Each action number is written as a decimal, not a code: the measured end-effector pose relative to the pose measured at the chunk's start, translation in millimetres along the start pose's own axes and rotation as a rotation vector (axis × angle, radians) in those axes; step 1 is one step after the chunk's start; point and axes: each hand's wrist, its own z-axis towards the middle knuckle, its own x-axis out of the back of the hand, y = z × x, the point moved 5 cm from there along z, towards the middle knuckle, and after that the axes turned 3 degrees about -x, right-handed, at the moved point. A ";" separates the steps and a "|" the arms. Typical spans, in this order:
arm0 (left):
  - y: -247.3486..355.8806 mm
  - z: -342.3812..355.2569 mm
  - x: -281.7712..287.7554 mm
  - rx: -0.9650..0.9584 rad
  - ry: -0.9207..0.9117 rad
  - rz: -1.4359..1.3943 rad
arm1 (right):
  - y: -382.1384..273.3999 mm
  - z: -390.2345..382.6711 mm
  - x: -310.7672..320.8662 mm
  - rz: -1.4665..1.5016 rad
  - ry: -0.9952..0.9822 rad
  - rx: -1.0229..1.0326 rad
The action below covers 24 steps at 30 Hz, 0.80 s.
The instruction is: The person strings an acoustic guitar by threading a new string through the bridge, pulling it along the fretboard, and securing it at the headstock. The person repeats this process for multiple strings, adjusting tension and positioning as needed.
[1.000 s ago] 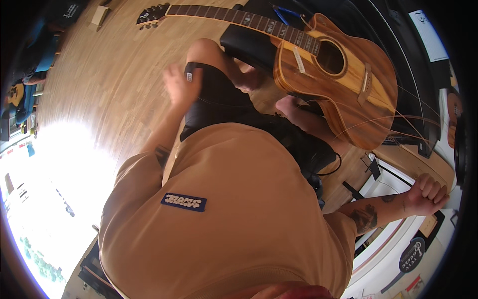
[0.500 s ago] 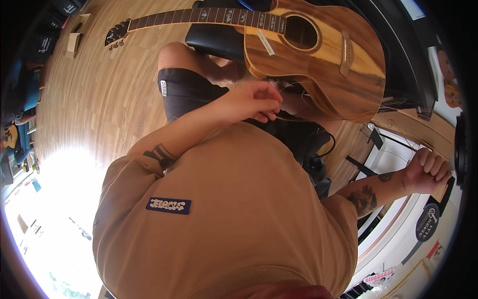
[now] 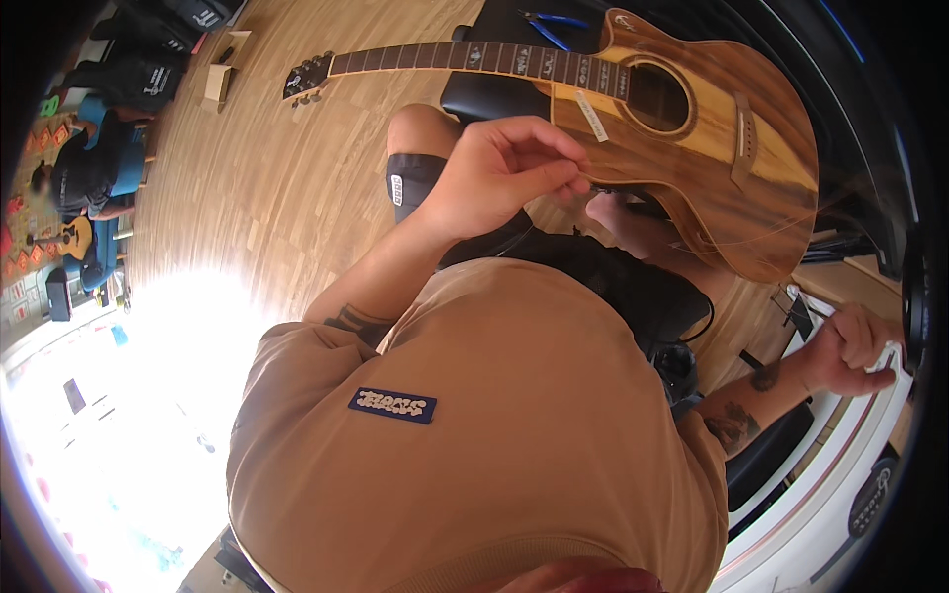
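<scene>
My left hand point(image 3: 514, 176) is raised beside the near edge of an acoustic guitar point(image 3: 712, 178), thumb and fingers pinched together. A fine guitar string seems to be in that pinch, though its end hardly shows against the fingers. Thin loose strands curve over the guitar's lower end. The guitar lies face up with a two-tone brown top, its neck pointing left, and no strings show along the fretboard point(image 3: 484, 57). Far out to the right, my right hand point(image 3: 852, 351) is closed; what its fingers hold, if anything, cannot be made out.
Blue-handled cutters point(image 3: 554, 28) lie on the black surface behind the guitar. An open cardboard box point(image 3: 222, 74) stands on the wooden floor point(image 3: 237, 168). Far left, a person point(image 3: 89, 163) sits near another guitar point(image 3: 74, 237). A white-framed structure stands near my right hand.
My view has turned, so the guitar appears further right and lower. My left hand has lifted toward the guitar, still pinched. My right hand stays closed out at the right.
</scene>
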 end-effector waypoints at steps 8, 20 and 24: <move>0.9 18.5 -11.5 -0.202 0.035 0.224 | 121.7 -8.2 17.4 -1.148 -0.108 -0.044; 23.7 26.5 -28.2 -0.304 0.017 0.377 | 243.9 9.4 52.5 -1.571 -0.532 -0.112; 24.9 22.0 -23.3 -0.268 0.041 0.168 | 244.3 13.5 52.6 -1.591 -0.447 -0.210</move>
